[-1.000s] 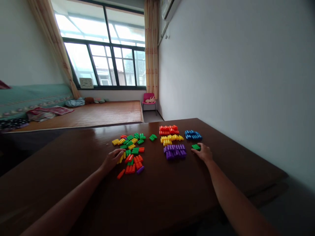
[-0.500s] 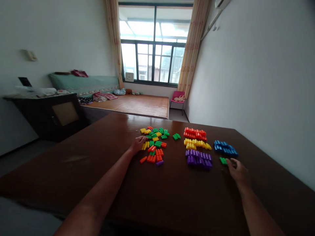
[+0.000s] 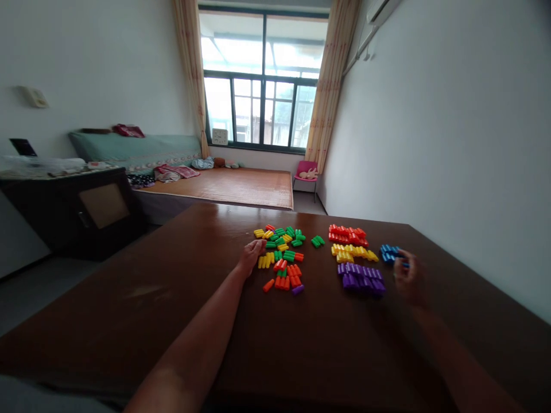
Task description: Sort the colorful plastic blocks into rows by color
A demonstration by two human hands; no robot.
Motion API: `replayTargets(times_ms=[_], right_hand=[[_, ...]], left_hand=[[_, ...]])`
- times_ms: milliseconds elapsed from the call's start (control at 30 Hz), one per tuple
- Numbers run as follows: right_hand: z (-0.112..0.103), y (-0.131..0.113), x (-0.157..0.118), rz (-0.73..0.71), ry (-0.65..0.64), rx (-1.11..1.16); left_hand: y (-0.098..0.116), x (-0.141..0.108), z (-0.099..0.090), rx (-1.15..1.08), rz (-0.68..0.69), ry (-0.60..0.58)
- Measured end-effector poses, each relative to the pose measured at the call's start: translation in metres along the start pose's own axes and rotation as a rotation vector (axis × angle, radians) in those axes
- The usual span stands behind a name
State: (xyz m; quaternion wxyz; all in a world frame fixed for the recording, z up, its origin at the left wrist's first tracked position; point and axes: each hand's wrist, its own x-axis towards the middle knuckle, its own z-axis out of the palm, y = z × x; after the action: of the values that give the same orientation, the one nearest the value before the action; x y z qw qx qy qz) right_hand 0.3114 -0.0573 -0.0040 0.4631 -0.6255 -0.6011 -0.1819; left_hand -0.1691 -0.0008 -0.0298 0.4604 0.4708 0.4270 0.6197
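My left hand (image 3: 251, 257) rests on the table at the left edge of a mixed heap of small ridged plastic pieces. Its fingers are stretched toward a green piece (image 3: 271, 245) and the yellow pieces (image 3: 266, 260); it holds nothing that I can see. My right hand (image 3: 408, 278), slightly blurred, is at the near side of the blue pieces (image 3: 390, 252) and covers some of them. Its fingers are curled together, and what they hold, if anything, is hidden. Left of it lie rows of purple pieces (image 3: 360, 278), yellow pieces (image 3: 353, 252) and red pieces (image 3: 346, 234).
Orange pieces (image 3: 282, 283) and a single purple piece (image 3: 298, 289) lie at the heap's near end. Some green pieces (image 3: 318, 241) sit between heap and rows. Beyond the brown table (image 3: 301, 350) are a bed (image 3: 241, 184) and a pink chair (image 3: 305, 170).
My right hand has moved away from me, up to the blue pieces. The green piece at its fingertips no longer shows. My left hand stays beside the heap; the view has shifted slightly.
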Motion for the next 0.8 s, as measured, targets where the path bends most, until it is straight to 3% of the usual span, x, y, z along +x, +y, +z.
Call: replayTargets(times_ms=[133, 200, 267, 367, 467, 700, 800], right_hand=[[0.048, -0.116, 0.025, -0.338, -0.358, 0.135], [0.085, -0.152, 0.032, -0.321, -0.541, 0.088], [0.120, -0.170, 0.035, -0.198, -0.671, -0.025], [0.156, -0.172, 0.039, -0.079, -0.745, -0.117], [0.168, -0.164, 0.041, -0.056, -0.799, -0.125], [0.148, -0.148, 0.046, -0.026, -1.005, -0.071], [0.137, -0.146, 0.041, -0.056, -1.023, 0.016]], left_hand=[[0.000, 0.000, -0.003, -0.066, -0.031, -0.033], [-0.001, 0.000, -0.004, -0.064, -0.033, -0.043], [-0.001, 0.000, -0.004, -0.059, -0.029, -0.052], [-0.001, -0.001, -0.005, -0.049, -0.030, -0.061], [0.001, -0.001, -0.005, -0.038, -0.042, -0.075], [0.001, 0.002, -0.006, -0.058, -0.055, -0.092], [0.003, 0.002, -0.005, -0.068, -0.068, -0.094]])
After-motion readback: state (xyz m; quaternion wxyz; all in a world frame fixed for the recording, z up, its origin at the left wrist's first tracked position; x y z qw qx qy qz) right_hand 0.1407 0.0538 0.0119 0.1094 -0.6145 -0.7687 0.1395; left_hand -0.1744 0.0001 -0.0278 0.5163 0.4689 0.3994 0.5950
